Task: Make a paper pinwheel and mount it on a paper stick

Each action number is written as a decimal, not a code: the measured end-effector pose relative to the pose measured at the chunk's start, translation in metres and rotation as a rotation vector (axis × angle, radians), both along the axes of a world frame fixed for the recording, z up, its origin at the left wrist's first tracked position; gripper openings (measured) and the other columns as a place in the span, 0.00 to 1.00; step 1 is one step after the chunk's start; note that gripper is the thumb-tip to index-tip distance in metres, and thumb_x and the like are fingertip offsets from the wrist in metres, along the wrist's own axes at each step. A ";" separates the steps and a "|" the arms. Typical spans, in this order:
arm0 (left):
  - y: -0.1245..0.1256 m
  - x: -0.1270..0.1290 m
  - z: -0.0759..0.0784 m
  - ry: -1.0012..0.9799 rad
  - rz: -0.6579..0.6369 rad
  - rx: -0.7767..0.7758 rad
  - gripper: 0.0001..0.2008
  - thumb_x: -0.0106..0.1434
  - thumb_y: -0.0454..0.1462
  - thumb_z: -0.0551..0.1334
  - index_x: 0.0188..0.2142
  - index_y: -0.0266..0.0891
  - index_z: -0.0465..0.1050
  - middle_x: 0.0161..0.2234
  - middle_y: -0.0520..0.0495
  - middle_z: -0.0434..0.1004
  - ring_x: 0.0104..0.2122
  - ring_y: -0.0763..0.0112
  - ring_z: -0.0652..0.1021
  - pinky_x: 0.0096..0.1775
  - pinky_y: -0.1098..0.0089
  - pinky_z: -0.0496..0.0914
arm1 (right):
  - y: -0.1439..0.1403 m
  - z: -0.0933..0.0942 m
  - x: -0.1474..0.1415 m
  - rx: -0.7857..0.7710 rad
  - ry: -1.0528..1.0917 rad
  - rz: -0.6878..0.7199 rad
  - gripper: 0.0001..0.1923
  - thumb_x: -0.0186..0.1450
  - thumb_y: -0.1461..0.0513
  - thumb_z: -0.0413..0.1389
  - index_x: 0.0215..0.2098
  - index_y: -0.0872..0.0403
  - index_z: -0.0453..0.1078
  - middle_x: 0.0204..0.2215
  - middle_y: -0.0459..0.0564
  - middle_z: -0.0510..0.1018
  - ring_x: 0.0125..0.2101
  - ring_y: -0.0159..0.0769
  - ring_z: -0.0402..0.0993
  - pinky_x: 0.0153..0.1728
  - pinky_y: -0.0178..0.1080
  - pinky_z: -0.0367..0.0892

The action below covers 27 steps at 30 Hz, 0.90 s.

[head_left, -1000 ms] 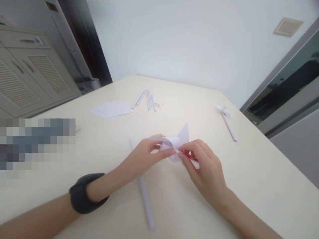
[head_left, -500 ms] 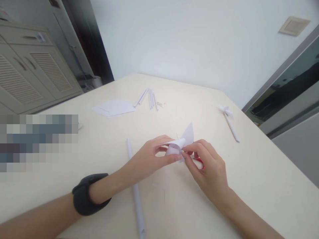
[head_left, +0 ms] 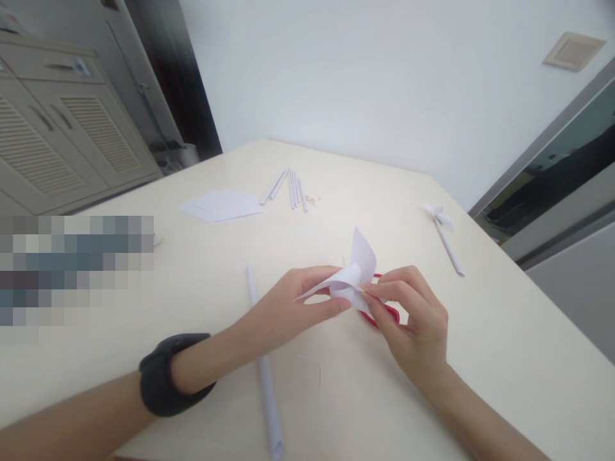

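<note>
My left hand (head_left: 293,307) and my right hand (head_left: 412,314) pinch a folded white paper pinwheel (head_left: 353,275) between them, just above the cream table (head_left: 480,358). One paper flap stands upright; another points left over my left fingers. A red object (head_left: 387,315), perhaps scissor handles, lies on the table under my right fingers, mostly hidden. A long rolled paper stick (head_left: 263,371) lies on the table below my left hand. A black band is on my left wrist.
Far on the table lie a stack of white paper sheets (head_left: 218,206), several rolled paper sticks (head_left: 291,187) and small pins (head_left: 311,201). A finished pinwheel on a stick (head_left: 444,234) lies at the right. A blurred patch covers the left edge. Cabinets stand beyond.
The curled flaps have been pulled flatter toward the centre, and one flap now stands taller. My right hand has shifted slightly right, which exposes more of the red object.
</note>
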<state>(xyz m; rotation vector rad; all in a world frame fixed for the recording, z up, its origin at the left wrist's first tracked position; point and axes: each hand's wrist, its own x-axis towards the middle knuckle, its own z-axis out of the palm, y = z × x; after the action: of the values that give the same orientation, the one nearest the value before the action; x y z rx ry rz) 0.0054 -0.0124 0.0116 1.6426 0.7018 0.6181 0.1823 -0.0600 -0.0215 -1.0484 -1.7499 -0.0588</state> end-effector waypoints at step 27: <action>0.002 0.000 -0.013 -0.196 -0.023 -0.122 0.19 0.59 0.28 0.57 0.50 0.42 0.64 0.52 0.47 0.72 0.51 0.65 0.72 0.51 0.65 0.65 | 0.005 -0.002 0.003 -0.129 -0.096 -0.209 0.05 0.59 0.69 0.55 0.31 0.53 0.67 0.30 0.48 0.68 0.31 0.35 0.65 0.31 0.41 0.63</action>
<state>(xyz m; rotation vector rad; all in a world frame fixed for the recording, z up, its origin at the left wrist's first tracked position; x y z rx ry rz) 0.0052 -0.0106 -0.0016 1.4537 0.5661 0.6962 0.1849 -0.0549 -0.0230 -1.3404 -1.7420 -0.1309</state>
